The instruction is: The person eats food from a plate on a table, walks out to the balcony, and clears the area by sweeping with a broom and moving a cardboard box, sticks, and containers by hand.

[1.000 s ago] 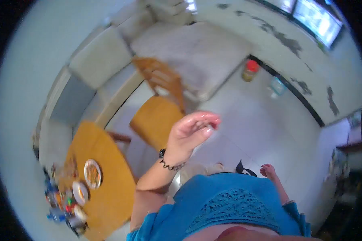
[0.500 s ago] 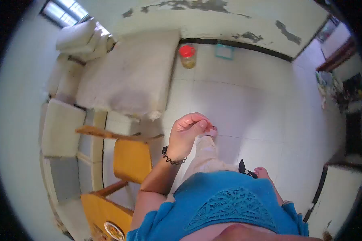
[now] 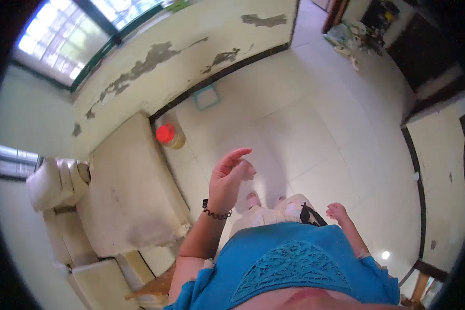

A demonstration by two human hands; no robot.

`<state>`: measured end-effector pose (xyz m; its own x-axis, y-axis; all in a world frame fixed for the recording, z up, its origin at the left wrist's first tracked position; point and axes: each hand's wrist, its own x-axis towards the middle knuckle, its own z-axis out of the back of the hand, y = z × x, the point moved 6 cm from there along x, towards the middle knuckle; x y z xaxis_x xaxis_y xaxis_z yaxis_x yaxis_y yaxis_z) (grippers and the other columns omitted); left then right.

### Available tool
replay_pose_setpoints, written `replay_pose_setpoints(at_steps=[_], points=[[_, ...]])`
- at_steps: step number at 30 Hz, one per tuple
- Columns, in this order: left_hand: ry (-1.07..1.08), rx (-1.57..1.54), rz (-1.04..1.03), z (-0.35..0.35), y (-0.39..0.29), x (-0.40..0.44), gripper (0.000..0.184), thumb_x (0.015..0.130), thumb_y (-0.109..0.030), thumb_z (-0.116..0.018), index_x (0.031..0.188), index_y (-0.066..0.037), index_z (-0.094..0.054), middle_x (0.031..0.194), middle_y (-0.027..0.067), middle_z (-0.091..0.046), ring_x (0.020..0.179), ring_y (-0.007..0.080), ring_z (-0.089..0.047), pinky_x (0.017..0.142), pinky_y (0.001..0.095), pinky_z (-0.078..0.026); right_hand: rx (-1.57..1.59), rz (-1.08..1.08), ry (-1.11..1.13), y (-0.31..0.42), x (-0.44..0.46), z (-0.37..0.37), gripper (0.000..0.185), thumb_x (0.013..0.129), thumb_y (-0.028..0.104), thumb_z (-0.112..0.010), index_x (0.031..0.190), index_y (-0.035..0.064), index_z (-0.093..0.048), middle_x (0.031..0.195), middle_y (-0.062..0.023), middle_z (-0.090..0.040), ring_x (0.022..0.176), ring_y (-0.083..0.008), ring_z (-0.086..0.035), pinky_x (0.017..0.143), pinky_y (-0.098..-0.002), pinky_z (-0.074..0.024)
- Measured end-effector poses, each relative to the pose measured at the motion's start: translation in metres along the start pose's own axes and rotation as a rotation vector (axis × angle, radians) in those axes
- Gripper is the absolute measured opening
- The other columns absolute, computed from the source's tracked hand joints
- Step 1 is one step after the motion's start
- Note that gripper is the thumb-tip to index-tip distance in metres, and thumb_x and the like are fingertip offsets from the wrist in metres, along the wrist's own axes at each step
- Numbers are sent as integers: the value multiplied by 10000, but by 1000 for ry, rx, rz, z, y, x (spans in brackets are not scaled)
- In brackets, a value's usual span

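Observation:
My left hand (image 3: 230, 178) is raised in front of me above the tiled floor. Its index finger stretches out while the thumb and other fingers bend loosely, apart from one another, with nothing visible in them. A black coiled band (image 3: 215, 212) circles that wrist. Lower down on the other side, my right hand (image 3: 338, 212) hangs beside my body, small in view, its fingers loosely bent and no object showing in them. A dark bow (image 3: 312, 215) at my waist is nearest to it, without contact.
A jar with a red lid (image 3: 166, 133) stands on the floor by a pale cushioned seat (image 3: 134, 191). Near the peeling wall lies a teal-edged square (image 3: 207, 98). Plastic bags (image 3: 340, 35) and clutter are by the far doorway. A wooden piece (image 3: 152, 290) juts in at lower left.
The view has swung to the right, and the yellow chair and the plate have left it. My left index finger has straightened away from the thumb. My right hand has come further out from my side.

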<state>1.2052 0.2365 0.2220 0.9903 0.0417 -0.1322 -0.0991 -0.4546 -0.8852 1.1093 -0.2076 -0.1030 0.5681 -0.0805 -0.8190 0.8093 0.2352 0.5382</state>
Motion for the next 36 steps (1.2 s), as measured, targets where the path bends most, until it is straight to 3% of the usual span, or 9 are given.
replay_pose_setpoints(at_steps=[1,8,16,17,20,27,31,32,36], points=[[19,-61,58,-5,-59,17,256,877,-66,-471,1122,-14,-528,766,45,-570,698,114,-527,630,240,-416,-10,-49,-94,48,-61,19,161,842,201,-517,908,59,-552,762,-96,-622,605,-150,-598,485,-270,-468],[261,-28,291,-142,-72,146,310,850,-42,-475,1156,-20,-520,828,59,-597,739,120,-539,662,239,-427,-20,-56,-146,30,-71,125,167,794,216,-569,862,67,-534,730,-96,-605,584,-172,-586,481,-304,-468],[463,186,281,-311,-82,322,278,847,-42,-470,1112,-18,-550,894,67,-610,766,114,-525,691,233,-414,-174,408,-105,186,31,256,131,770,188,-580,790,68,-530,670,-87,-575,541,-179,-568,440,-304,-457],[474,178,277,-319,-92,344,278,849,-44,-469,1114,-19,-549,906,67,-610,773,115,-526,692,234,-415,-17,102,-129,206,38,266,144,767,200,-588,796,68,-538,675,-81,-580,549,-171,-573,449,-295,-459],[446,145,303,-357,-96,408,283,851,-50,-471,1124,-16,-540,951,72,-604,800,121,-531,697,234,-417,95,-60,-274,328,42,325,167,817,204,-543,878,49,-550,712,-83,-601,562,-139,-574,466,-262,-451],[349,-239,395,-405,-70,533,359,874,-184,-467,1161,32,-485,1078,104,-564,903,162,-526,740,260,-410,176,-7,-214,443,163,363,180,822,218,-561,884,49,-551,708,-71,-601,566,-130,-574,477,-249,-451],[639,-261,222,-441,-96,634,443,880,-335,-437,1134,20,-515,1134,153,-524,942,219,-511,788,329,-391,293,-11,-190,501,225,366,188,812,204,-572,917,49,-553,722,-79,-606,554,-130,-563,473,-258,-449],[846,-202,100,-462,-111,640,471,878,-378,-430,1114,15,-537,1152,162,-503,1008,236,-483,812,333,-393,382,-14,-18,469,260,380,195,803,191,-574,933,47,-556,730,-85,-611,551,-139,-564,471,-265,-450],[1454,-338,-326,-530,-211,699,564,864,-514,-390,1019,-24,-622,1153,220,-470,1042,311,-451,771,339,-420,294,-31,-225,564,254,409,168,799,197,-578,866,48,-537,716,-106,-598,574,-162,-574,470,-274,-451]])
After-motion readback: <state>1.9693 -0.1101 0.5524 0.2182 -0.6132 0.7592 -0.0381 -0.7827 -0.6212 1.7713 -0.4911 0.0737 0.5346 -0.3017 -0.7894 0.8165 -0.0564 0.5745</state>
